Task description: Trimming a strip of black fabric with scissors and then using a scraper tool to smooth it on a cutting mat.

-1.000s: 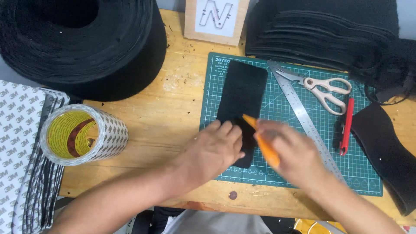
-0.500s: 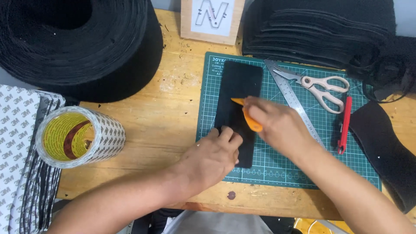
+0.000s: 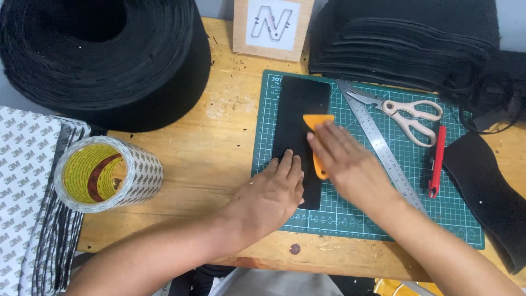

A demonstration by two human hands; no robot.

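A black rectangular felt strip (image 3: 299, 112) lies lengthwise on the green cutting mat (image 3: 350, 219). My left hand (image 3: 271, 200) presses flat on the strip's near end, fingers spread. My right hand (image 3: 348, 164) grips an orange plastic scraper (image 3: 318, 129), its wide blade resting on the middle of the strip, pointing away from me.
A metal ruler (image 3: 381, 145), scissors (image 3: 405, 112) and a red pen-like tool (image 3: 436, 161) lie on the mat's right side. Black felt pieces (image 3: 485, 192) and a stack (image 3: 405, 44) sit at right, a big black roll (image 3: 98, 55) and a tape roll (image 3: 107, 172) at left.
My right hand has slid the orange scraper along the strip away from me, from its near end to its middle. My left hand stayed pressed on the near end.
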